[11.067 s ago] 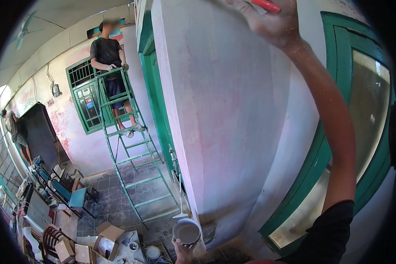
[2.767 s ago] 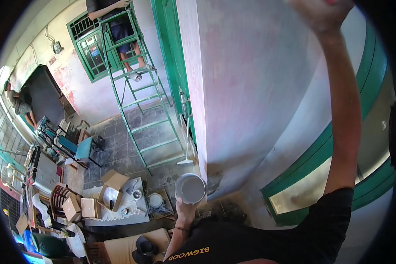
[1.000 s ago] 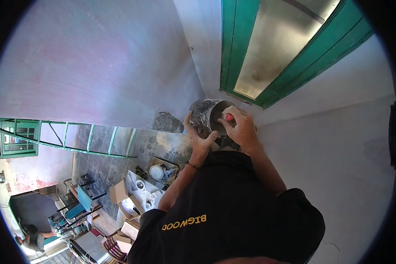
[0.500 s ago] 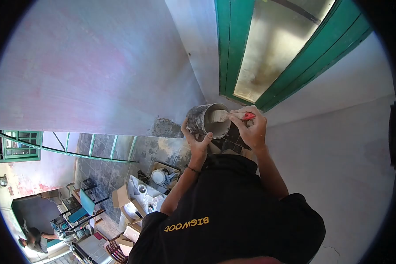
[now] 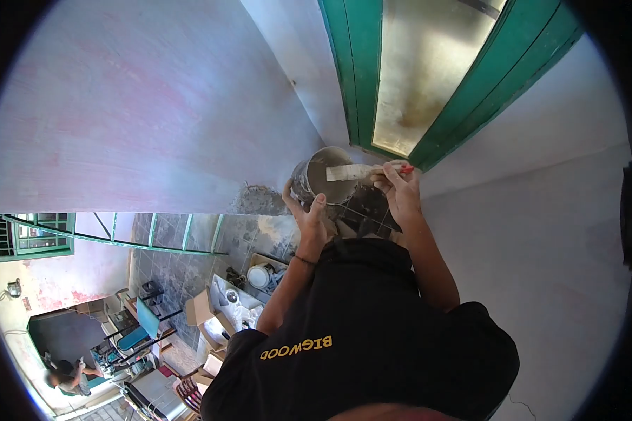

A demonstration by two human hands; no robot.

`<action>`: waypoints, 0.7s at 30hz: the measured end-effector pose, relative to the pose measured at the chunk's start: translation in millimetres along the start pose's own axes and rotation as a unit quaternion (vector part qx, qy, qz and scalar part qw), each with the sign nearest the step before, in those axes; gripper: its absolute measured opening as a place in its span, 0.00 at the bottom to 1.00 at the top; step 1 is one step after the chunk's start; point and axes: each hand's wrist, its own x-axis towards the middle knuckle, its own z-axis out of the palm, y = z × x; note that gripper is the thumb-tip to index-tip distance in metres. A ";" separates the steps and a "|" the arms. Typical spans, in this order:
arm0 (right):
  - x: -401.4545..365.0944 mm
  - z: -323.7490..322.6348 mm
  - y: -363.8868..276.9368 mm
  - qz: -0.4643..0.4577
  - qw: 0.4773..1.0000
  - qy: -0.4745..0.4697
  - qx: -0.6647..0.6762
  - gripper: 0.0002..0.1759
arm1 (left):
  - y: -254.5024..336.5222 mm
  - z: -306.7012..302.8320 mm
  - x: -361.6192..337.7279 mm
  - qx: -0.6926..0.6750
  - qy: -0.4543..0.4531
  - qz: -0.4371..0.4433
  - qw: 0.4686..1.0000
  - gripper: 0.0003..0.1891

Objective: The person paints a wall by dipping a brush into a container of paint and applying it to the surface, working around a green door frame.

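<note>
My left hand (image 5: 307, 214) is wrapped round the side of a stained paint bucket (image 5: 302, 184), thumb up near its rim. Greyish-white liquid coats the inside of the bucket. In my right hand (image 5: 400, 193) is a paintbrush (image 5: 351, 172) with a red-tipped handle, gripped between thumb and fingers. Its pale, coated bristles lie level over the bucket's mouth, pointing left.
A pale wall (image 5: 154, 119) fills the left, with a rough bare patch (image 5: 256, 200) at its lower edge. A green door frame (image 5: 364, 77) stands ahead. Behind lie a green ladder (image 5: 154, 245), cardboard boxes (image 5: 202, 314), a white pail (image 5: 260, 276) and, farther off, a person (image 5: 70, 379).
The brush has lifted from inside the bucket to over its mouth and now shows more of its length. The bucket tips more toward me, and my view has shifted slightly.
</note>
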 end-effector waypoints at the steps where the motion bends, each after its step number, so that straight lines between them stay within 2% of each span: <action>1: 3.5 -5.4 3.2 0.040 0.997 0.002 0.064 0.05 | 2.6 -0.7 2.1 -0.003 0.002 -0.007 1.000 0.51; 2: 6.1 -8.2 7.4 0.082 0.988 0.004 0.127 0.05 | 7.5 -0.8 5.3 -0.022 0.004 -0.037 0.999 0.50; 5: 25.1 -5.4 21.8 0.108 0.959 -0.037 0.258 0.06 | 30.4 5.9 19.9 -0.080 0.008 -0.101 0.992 0.48; 10: 67.1 76.3 -6.6 0.105 0.911 -0.158 0.366 0.10 | 59.9 4.8 56.2 -0.175 -0.002 -0.123 0.977 0.43; 12: 82.4 124.2 -31.5 0.099 0.891 -0.208 0.391 0.09 | 73.8 0.5 68.3 -0.205 -0.018 -0.140 0.969 0.46; 14: 104.2 181.3 -60.5 0.012 0.894 -0.258 0.365 0.06 | 79.4 -9.2 69.9 -0.209 -0.033 -0.137 0.968 0.49; 18: 134.8 313.0 -147.2 -0.234 0.849 -0.332 0.337 0.04 | 78.1 -25.1 68.4 -0.175 -0.047 -0.097 0.979 0.50; 20: 135.5 378.7 -194.6 -0.339 0.856 -0.264 0.287 0.08 | 60.3 -47.0 67.6 -0.206 -0.068 -0.094 0.972 0.49; 21: 129.6 408.8 -216.6 -0.386 0.843 -0.250 0.277 0.09 | 56.0 -53.7 65.6 -0.210 -0.083 -0.091 0.970 0.44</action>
